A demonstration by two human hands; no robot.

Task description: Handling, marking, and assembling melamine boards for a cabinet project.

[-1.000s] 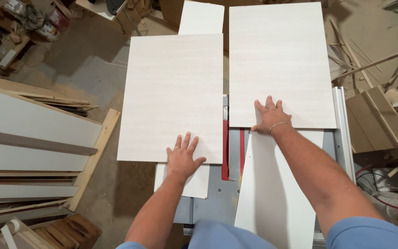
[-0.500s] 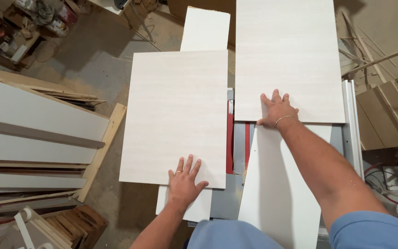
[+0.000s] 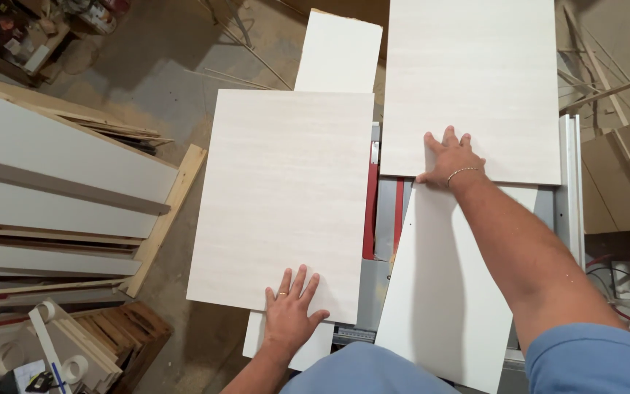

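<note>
Head view: looking down on a table saw (image 3: pixel 386 219), its red insert strip showing between two pale laminated panels. Left hand (image 3: pixel 289 306) lying flat, fingers spread, palm pressing on the near edge of the left panel (image 3: pixel 286 197); nothing gripped, only pressing down. Right hand (image 3: pixel 450 157) likewise open and flat, resting on the near edge of the right panel (image 3: pixel 472 87), arm stretched forward. Both panels lying face up on narrower white boards (image 3: pixel 446 292), well overhanging the saw top. Judging by look: stiff, flat, smooth-faced sheets, probably moderately heavy and slippery under a palm, corners likely chipping if knocked; gripping best along opposite long edges rather than the face. Cut boards (image 3: pixel 52 182) leaning stacked at far left.
</note>
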